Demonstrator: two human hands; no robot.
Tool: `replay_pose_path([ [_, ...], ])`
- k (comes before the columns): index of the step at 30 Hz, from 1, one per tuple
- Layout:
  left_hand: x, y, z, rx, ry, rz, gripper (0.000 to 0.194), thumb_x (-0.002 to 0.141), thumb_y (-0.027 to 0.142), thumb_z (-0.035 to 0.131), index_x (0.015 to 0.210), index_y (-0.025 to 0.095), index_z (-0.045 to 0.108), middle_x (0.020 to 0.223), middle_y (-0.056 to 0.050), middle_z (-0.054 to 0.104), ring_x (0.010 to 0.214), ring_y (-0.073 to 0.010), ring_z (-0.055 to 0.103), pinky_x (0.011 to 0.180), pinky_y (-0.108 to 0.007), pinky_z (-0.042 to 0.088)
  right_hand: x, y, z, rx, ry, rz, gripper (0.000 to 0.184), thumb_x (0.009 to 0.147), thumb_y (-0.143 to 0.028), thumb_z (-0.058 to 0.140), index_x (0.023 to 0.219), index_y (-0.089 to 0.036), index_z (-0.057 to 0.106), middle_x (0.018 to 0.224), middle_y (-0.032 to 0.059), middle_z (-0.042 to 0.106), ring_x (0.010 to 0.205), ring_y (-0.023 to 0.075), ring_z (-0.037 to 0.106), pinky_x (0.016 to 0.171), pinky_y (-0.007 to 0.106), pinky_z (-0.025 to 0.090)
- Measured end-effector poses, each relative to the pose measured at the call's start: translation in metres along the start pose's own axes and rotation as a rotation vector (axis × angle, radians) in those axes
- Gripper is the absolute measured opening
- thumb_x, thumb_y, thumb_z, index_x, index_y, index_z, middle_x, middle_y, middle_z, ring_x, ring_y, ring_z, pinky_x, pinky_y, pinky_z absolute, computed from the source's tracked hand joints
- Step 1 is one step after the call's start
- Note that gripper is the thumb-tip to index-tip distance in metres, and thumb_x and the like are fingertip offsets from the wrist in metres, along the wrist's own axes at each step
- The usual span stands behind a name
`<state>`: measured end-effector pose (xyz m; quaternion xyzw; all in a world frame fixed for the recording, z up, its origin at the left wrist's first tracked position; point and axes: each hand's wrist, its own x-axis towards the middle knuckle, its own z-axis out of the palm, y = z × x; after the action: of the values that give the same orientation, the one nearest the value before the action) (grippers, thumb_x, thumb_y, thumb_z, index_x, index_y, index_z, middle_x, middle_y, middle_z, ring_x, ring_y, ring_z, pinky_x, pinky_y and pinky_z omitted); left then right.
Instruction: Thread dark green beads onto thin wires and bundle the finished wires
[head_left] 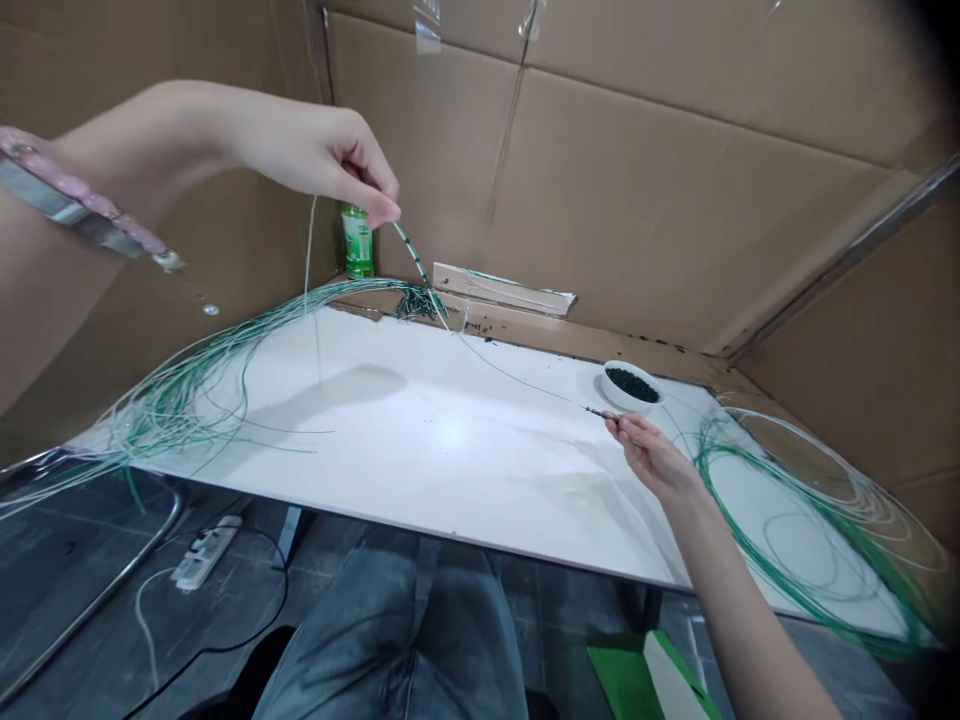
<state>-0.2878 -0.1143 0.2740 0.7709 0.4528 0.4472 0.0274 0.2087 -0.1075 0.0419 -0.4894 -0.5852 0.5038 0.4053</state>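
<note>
My left hand (352, 160) is raised at the upper left, thumb and fingers pinched on the upper end of a beaded strand (412, 252) with dark and pale segments. From the strand's lower part a thin thread (517, 380) runs slackly over the white table (450, 460) to my right hand (649, 450). That hand's fingertips are closed on a short dark beaded length (598, 412) at the thread's other end. Just beyond it stands a white bowl (609, 385) holding small dark beads (634, 384).
Green and white cords (180, 400) lie in a tangle at left; a green and white coil (750, 500) lies at right. A green bottle (358, 243) stands at the back corner. Cardboard walls (675, 200) enclose the table. A power strip (208, 552) is below, left.
</note>
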Motion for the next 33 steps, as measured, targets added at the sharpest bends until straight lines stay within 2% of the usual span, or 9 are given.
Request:
replay_pose_path([
  [3,0.002,-0.003,-0.002,0.156,-0.520,-0.172,0.035,0.050,0.015,0.084,0.077,-0.002,0.069,0.059,0.007,0.063,0.054,-0.0058,0.063,0.059,-0.030,0.056,-0.005,0.004,0.003,0.020,-0.032,0.071,0.021,0.094,-0.032,0.058,0.108,-0.017,0.062,0.111,0.0065,0.063,0.095,0.0159,0.063,0.081,0.033,0.056],
  [6,-0.007,-0.013,-0.002,0.252,-0.715,-0.246,0.023,0.064,0.013,0.077,0.080,-0.002,0.069,0.058,0.008,0.062,0.054,0.0004,0.058,0.079,-0.045,0.054,-0.010,0.005,0.006,0.021,-0.052,0.113,0.024,0.094,-0.033,0.058,0.110,-0.015,0.061,0.110,0.0066,0.063,0.094,0.0162,0.064,0.081,0.034,0.056],
  [9,-0.019,-0.026,-0.004,0.142,-0.776,-0.174,0.017,0.068,0.010,0.074,0.078,-0.002,0.069,0.057,0.008,0.063,0.056,0.0030,0.053,0.093,-0.060,0.042,-0.015,0.003,0.008,0.015,-0.066,0.145,0.026,0.094,-0.033,0.058,0.112,-0.014,0.060,0.110,0.0068,0.063,0.093,0.0164,0.064,0.080,0.034,0.057],
  [16,-0.033,-0.045,-0.006,-0.264,-0.600,-0.113,0.018,0.068,0.014,0.071,0.071,-0.003,0.065,0.056,0.013,0.054,0.072,-0.0003,0.051,0.098,-0.077,0.013,-0.023,-0.005,0.014,-0.042,-0.117,0.180,0.027,0.093,-0.028,0.060,0.117,-0.015,0.059,0.111,0.0069,0.064,0.096,0.0171,0.065,0.085,0.036,0.056],
  [21,-0.033,-0.052,-0.001,-0.276,-0.658,-0.109,0.015,0.066,0.008,0.076,0.068,0.002,0.063,0.053,0.012,0.053,0.066,0.0012,0.046,0.108,-0.052,0.034,-0.027,-0.004,0.020,-0.207,-0.165,0.142,0.030,0.092,-0.027,0.061,0.119,-0.014,0.059,0.103,0.0059,0.067,0.094,0.0172,0.067,0.086,0.038,0.057],
  [24,-0.036,-0.053,0.005,-0.228,-0.817,-0.042,0.021,0.060,0.008,0.085,0.068,0.007,0.065,0.053,0.010,0.058,0.054,0.0005,0.041,0.082,-0.020,0.049,-0.028,-0.011,0.020,-0.357,-0.200,0.098,0.044,0.081,-0.022,0.074,0.121,-0.014,0.059,0.097,0.0058,0.070,0.093,0.0205,0.069,0.087,0.043,0.056],
  [26,-0.039,-0.049,0.012,-0.233,-0.813,-0.044,0.024,0.061,0.016,0.087,0.068,0.010,0.065,0.052,0.009,0.060,0.050,-0.0016,0.040,0.061,-0.015,0.046,-0.027,-0.026,0.028,-0.461,-0.190,0.028,0.052,0.068,-0.020,0.083,0.117,-0.015,0.064,0.102,0.0108,0.072,0.102,0.0283,0.067,0.090,0.048,0.054],
  [29,-0.045,-0.038,0.024,-0.135,-0.903,-0.144,0.032,0.065,0.034,0.085,0.069,0.010,0.065,0.051,0.007,0.059,0.047,-0.0038,0.041,0.048,-0.017,0.038,-0.024,-0.063,0.074,-0.559,-0.134,-0.169,0.041,0.073,-0.029,0.077,0.111,-0.016,0.069,0.126,0.0170,0.063,0.122,0.0358,0.055,0.098,0.054,0.048],
  [33,-0.057,-0.012,0.035,-0.044,-0.971,-0.125,0.032,0.074,0.037,0.077,0.069,0.007,0.067,0.051,0.006,0.057,0.047,-0.0031,0.042,0.045,-0.014,0.034,-0.017,-0.115,0.191,-0.581,-0.276,-0.463,0.034,0.090,-0.034,0.061,0.120,-0.018,0.063,0.131,0.0098,0.061,0.125,0.0249,0.055,0.105,0.041,0.043],
])
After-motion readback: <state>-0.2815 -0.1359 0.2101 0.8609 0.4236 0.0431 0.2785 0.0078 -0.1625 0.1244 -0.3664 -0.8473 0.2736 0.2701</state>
